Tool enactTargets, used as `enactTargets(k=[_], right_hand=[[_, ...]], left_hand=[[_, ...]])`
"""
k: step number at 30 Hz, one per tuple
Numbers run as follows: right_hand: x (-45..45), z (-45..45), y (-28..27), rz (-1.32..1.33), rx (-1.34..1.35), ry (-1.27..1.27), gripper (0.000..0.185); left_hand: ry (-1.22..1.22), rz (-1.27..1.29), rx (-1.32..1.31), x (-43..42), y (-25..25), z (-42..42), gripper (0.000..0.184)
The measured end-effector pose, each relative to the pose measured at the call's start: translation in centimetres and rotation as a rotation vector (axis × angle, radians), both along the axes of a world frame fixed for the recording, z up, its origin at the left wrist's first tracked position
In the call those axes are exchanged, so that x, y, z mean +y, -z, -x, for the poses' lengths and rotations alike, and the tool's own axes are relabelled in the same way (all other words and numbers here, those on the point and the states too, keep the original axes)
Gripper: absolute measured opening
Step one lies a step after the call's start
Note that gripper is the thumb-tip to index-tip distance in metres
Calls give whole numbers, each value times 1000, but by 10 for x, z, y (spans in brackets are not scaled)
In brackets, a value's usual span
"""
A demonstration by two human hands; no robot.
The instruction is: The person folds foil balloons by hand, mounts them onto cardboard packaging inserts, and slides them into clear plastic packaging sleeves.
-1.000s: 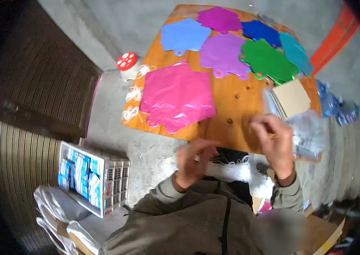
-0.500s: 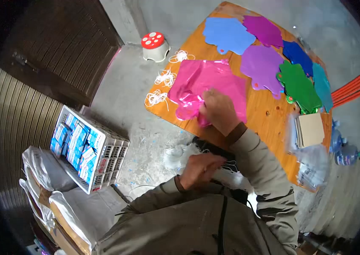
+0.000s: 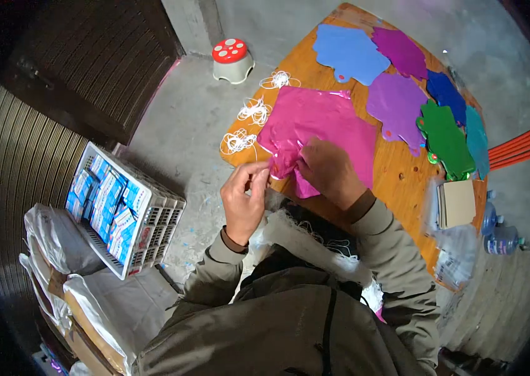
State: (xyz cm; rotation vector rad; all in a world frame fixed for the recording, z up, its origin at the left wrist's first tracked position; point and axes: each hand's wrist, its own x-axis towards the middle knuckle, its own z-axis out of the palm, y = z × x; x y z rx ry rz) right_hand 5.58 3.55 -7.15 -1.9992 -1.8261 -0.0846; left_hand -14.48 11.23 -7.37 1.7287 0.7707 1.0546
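Observation:
A shiny pink plastic sheet [image 3: 334, 116] lies flat on the wooden table, bunched up at its near left corner. My right hand [image 3: 329, 169] is closed over that crumpled part, its fingertips partly hidden. At the sheet's near left edge, my left hand [image 3: 245, 197] pinches the film between thumb and fingers, palm turned up. Just left of the sheet lie loose bundles of white string: a near one [image 3: 238, 142], a middle one [image 3: 255, 111] and a far one [image 3: 279, 79].
Across the wooden table [image 3: 396, 178] are shaped sheets in light blue [image 3: 349, 53], purple [image 3: 395, 106], green [image 3: 446, 138] and other colours. Cardboard pieces [image 3: 459, 203] lie at its right edge. A crate [image 3: 158, 216] of blue-white packets stands left; a red-topped stool [image 3: 232, 62] stands behind.
My left hand has risen from near my lap to the pink sheet's edge and pinched it. The right hand stays on the crumpled corner. The view has shifted slightly.

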Motion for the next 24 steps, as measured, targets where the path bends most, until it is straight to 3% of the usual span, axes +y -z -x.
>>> enactTargets(k=[4,7,10,22,24], right_hand=[[4,-4,9,106,41,85,30],[1,5,-20,-83,204,44,25],[1,11,-17,-118,72,11,22],[0,0,1,-127,179,-28,8],[1,-4,5,-208,275,-40,8]], left_hand=[[22,-68,77,13,-6,0,15],[104,-204,230,21,-8,0,18],[161,-283,307,25,-3,0,20],[176,-226,357,18,-17,-9,26],[102,-362,361,20,-24,-14,27]])
